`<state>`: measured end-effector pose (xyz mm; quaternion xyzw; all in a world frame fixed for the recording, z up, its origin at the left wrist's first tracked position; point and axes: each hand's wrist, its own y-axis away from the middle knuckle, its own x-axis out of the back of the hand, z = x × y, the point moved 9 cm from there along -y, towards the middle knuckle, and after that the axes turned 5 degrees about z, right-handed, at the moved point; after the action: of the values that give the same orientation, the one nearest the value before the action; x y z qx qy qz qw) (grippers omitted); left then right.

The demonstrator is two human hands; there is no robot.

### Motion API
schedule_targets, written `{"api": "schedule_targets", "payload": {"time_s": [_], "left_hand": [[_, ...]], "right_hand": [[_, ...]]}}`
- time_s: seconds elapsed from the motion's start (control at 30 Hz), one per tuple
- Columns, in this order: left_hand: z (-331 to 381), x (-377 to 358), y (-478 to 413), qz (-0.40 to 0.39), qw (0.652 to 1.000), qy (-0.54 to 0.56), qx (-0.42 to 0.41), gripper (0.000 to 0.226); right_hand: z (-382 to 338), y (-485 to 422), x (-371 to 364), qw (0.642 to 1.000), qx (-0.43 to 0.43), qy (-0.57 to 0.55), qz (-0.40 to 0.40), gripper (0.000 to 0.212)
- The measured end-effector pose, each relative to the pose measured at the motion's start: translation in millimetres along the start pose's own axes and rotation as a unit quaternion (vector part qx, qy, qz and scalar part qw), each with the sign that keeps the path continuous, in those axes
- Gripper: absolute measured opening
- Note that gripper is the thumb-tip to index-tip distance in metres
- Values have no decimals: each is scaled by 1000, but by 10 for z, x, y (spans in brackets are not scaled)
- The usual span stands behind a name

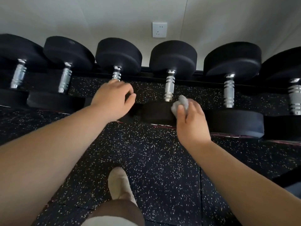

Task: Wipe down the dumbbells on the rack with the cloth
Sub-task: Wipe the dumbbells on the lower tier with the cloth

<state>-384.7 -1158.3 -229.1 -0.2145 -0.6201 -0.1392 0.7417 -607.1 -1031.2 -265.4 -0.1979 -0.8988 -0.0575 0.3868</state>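
Nearest the lens: two bare forearms reaching away from me. Below them are a knee (pixel 117 212) in tan fabric and a pale shoe (pixel 119 183).

The cloth (pixel 180 105) is small, grey and soft, crumpled into a wad. The right hand (pixel 190 121) grasps it, thumb and curled fingers closed round it. It presses the wad on the top of the near head of the fourth dumbbell (pixel 169 86) from the left, just right of where handle meets head.

Six dumbbells sit in a row on the rack (pixel 145 72), handles running near to far. Heads are round, matte black and rubber-like. Handles are bright chrome cylinders with knurled bands and smooth rings.

The left hand (pixel 112 98) lies over the near half of the third dumbbell (pixel 116 73) handle, knuckles up, fingers curled, thumb tip close to them. Its palm side is hidden, so I cannot tell whether it clasps the handle or hangs curled above it.

The rack has low black rails; the near rail carries red marking too blurred to read. The outermost dumbbells are cut off by the frame edges. The floor (pixel 154 160) is black rubber tile flecked white, with seams showing. The far wall is pale, with a white socket plate (pixel 159 29).
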Motion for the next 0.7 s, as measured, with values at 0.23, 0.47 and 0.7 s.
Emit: {"api": "schedule_targets", "payload": {"time_s": [0.23, 0.47, 0.7], "left_hand": [[-46, -195, -43, -28, 993, -113, -13, 52], [-103, -213, -36, -7, 993, -114, -7, 53], [-99, -230, -42, -7, 993, -115, -2, 43]], "right_hand": [[-980, 207, -649, 913, 346, 216, -30, 40], [-495, 102, -134, 964, 231, 124, 45, 48], [-907, 80, -508, 931, 274, 240, 1, 40]]}}
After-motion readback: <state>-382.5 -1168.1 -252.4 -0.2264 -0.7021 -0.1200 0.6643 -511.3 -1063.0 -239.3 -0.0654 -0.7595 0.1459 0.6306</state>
